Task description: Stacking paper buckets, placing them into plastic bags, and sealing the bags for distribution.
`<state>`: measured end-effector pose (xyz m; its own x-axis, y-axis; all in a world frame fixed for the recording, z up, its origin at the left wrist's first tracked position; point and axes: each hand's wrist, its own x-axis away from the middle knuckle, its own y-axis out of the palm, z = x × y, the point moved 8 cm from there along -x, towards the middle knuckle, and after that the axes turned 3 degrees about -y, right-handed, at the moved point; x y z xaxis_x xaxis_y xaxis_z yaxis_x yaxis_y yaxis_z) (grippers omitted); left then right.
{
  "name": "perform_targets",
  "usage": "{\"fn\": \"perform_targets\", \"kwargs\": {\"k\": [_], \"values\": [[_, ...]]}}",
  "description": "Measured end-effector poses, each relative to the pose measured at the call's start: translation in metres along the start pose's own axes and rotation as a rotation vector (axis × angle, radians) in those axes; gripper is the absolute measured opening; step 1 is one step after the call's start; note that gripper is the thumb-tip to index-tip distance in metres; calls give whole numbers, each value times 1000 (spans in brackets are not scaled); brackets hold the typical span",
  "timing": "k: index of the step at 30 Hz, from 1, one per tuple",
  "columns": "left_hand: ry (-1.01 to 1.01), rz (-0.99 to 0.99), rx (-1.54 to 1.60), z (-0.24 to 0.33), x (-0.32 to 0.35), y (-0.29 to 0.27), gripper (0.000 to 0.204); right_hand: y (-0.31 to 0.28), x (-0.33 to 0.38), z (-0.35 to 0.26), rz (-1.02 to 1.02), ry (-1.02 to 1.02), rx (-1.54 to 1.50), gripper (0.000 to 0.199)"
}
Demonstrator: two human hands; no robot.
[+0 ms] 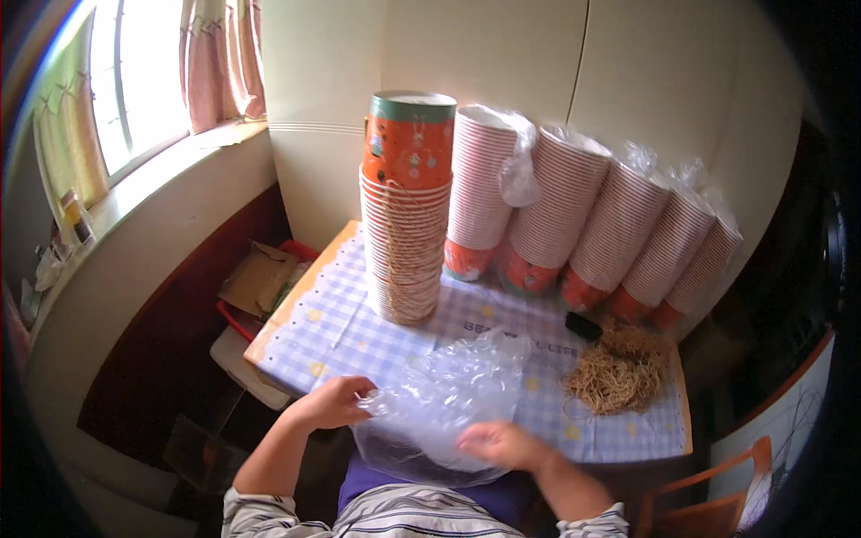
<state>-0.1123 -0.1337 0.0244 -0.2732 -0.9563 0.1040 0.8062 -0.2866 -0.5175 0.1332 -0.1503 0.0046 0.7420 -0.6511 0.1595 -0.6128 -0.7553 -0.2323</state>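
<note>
A crumpled clear plastic bag (448,386) spreads over the front edge of the table and hangs above my lap. My left hand (334,402) pinches its left edge, fingers curled in. On the bag's right side, my right hand (504,446) touches the film; motion smears its fingers, so their grip is unclear. Behind the bag stands a tall stack of paper buckets (408,215), the top one orange with a green band, with twine handles hanging down its front.
More bucket stacks in clear plastic (554,206) line the table's back right. A heap of tan twine (617,377) lies at the right, beside a small black object (583,326). A checked tablecloth (336,345) covers the table. A wooden chair (717,498) is at lower right, a cardboard box (258,278) at left.
</note>
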Motion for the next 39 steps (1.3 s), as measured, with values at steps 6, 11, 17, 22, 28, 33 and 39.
{"fn": "perform_targets", "kwargs": {"k": [6, 11, 17, 22, 28, 33, 39], "values": [[111, 82, -668, 88, -23, -50, 30, -136, 0, -127, 389, -65, 416, 16], [50, -23, 195, 171, -37, -96, 15, -185, 8, -223, 547, 20, 660, 23], [159, 34, 862, 212, -40, -136, 16, -191, 10, -296, 430, -326, -171, 30], [155, -24, 870, 202, -47, -112, 16, -160, 21, -321, 455, -628, -430, 27], [166, 228, 1059, 163, -36, -118, 23, -104, 32, -325, 491, -554, 447, 33], [390, 192, 1200, 146, -20, -143, 12, -118, 13, -290, 543, -191, 662, 48], [511, 363, 920, 175, 3, -167, 23, -125, -2, -277, 530, -251, 648, 39]]}}
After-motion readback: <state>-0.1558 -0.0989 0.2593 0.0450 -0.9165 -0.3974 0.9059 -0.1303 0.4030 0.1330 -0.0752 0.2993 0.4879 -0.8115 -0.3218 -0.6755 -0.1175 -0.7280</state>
